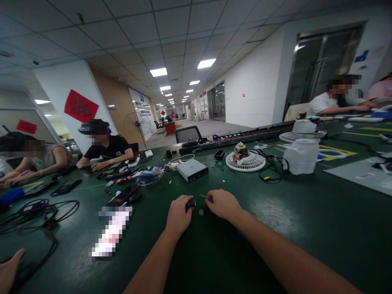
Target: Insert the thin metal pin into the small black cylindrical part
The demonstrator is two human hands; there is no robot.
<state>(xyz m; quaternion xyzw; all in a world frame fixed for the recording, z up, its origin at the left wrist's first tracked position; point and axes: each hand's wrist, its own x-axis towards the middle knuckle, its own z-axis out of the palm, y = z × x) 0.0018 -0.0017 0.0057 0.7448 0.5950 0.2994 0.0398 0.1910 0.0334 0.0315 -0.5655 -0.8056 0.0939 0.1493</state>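
Note:
My left hand (180, 216) is closed around a small black rounded part (190, 203), its end facing right. In my right hand (223, 204), the fingertips pinch a thin pointed metal tool (203, 196) whose tip points left toward the black part, with a short gap between them. The tool's rear end is hidden by the fingers, so its exact kind does not show. A small round greyish piece (201, 212) lies on the green tabletop (220, 253) between my hands.
Ahead sit a grey optical drive (192, 170) and a white fan grille with a motor (245, 159). Black cables (45, 212) and a pixelated bright screen (112, 234) lie left. Another person's hand (11, 267) enters lower left; co-workers sit on both sides.

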